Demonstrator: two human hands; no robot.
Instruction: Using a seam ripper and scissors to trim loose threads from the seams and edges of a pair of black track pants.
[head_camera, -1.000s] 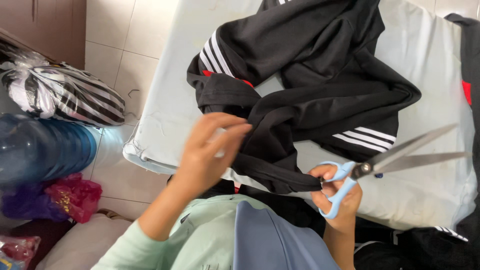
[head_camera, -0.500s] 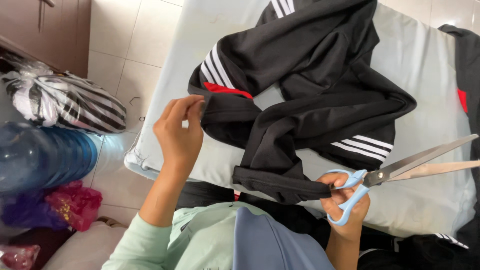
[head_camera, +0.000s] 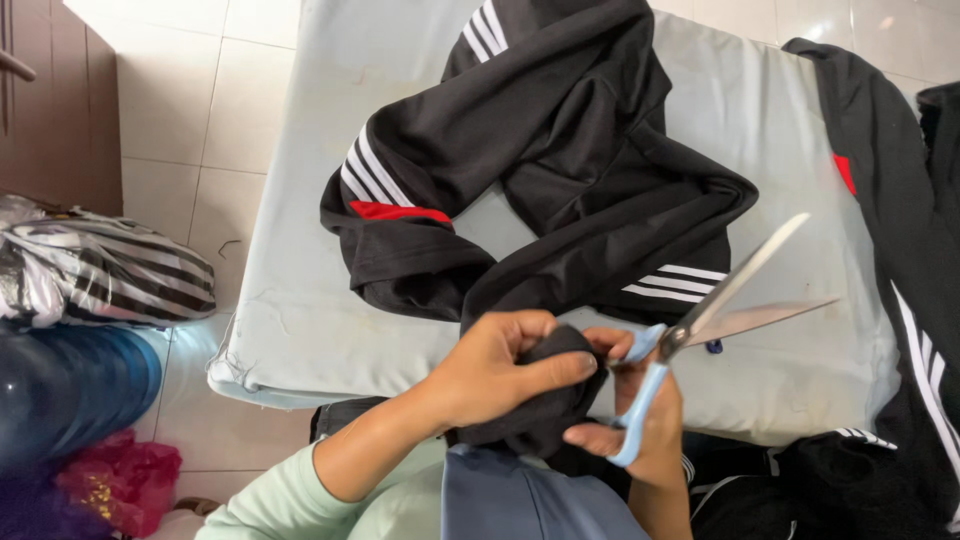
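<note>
Centrally, a bunched end of the black garment (head_camera: 560, 190) is pinched in the left hand (head_camera: 500, 375), pressed against the right hand (head_camera: 640, 420). Scissors (head_camera: 700, 320), blades spread, are gripped by the right hand above the grey tabletop (head_camera: 300, 310), where the garment's remainder is spread.

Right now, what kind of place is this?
Probably a small home tailoring spot. Black striped garments lie on a padded table, the right hand holds open scissors, and bundled fabric bags sit on the tiled floor.

Head camera looks steeply down, close above the table (head_camera: 300, 330).
</note>
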